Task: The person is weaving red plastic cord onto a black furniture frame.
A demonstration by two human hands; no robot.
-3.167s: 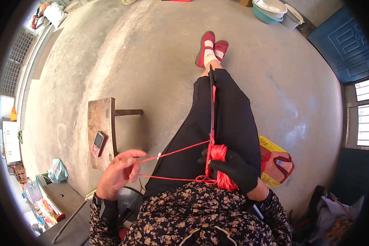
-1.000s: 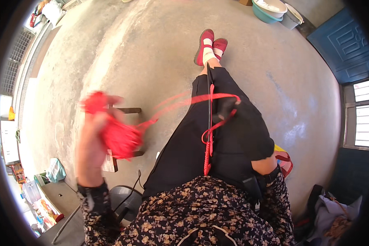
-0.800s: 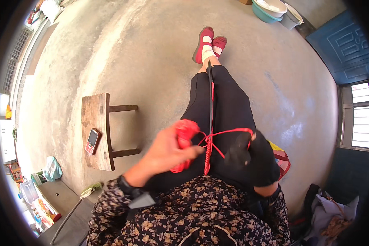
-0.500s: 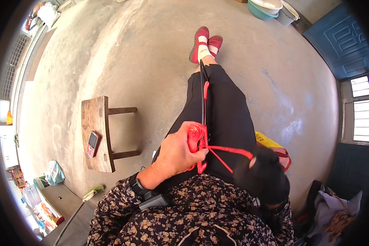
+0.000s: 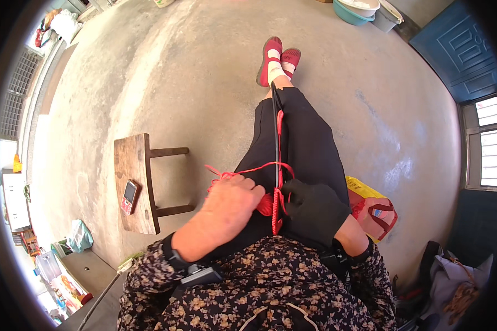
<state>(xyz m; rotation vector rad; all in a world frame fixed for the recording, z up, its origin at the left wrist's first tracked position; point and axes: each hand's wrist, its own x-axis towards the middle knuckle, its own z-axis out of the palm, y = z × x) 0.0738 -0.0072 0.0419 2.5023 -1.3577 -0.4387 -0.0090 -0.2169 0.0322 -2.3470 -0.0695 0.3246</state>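
Black strands [image 5: 275,132] run taut from my feet toward my waist, along my black trousers. Near my lap, a red knotted braid [image 5: 276,212] covers them. My bare left hand [image 5: 221,207] is curled closed on red cord [image 5: 265,206]; a bundle of it shows beside the fingers, and loose loops stick out past the knuckles. From there a length of the cord arches over the black strands to the right. My right hand [image 5: 317,212], in a black glove, pinches the cord close against the braid's right side. Its fingertips are partly hidden.
A wooden stool [image 5: 135,204] with a small phone [image 5: 130,197] on it stands at my left. By my right leg lies a red and yellow bag [image 5: 373,209]. Basins [image 5: 353,14] sit at the far right, near a blue door [image 5: 458,49].
My right hand has come in from the lower right to the braid. My left hand has moved left and turned knuckles up, and the cord now loops across the black strands.
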